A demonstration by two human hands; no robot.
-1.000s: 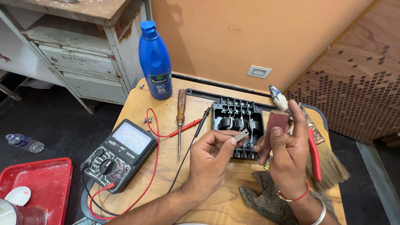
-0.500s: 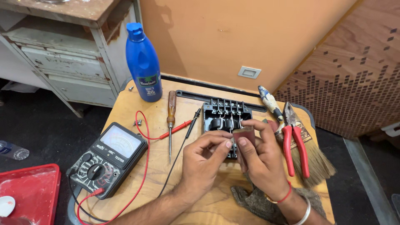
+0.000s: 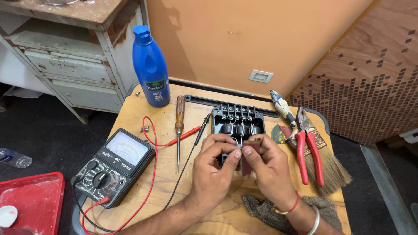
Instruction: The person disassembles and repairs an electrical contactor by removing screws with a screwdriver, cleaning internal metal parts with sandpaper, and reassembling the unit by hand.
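Our left hand and right hand meet, fingertips pinched together on a small dark strip over the black terminal box on the round wooden table, beside an orange wall.

My hands have bare table at seven o'clock. Pliers block three o'clock; a screwdriver blocks ten.

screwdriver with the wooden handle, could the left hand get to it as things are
Probably yes. The screwdriver lies bare on the table, just to the left of the left hand, with only thin meter leads beside it. But that hand pinches a small part together with the right hand, so it must let go first.
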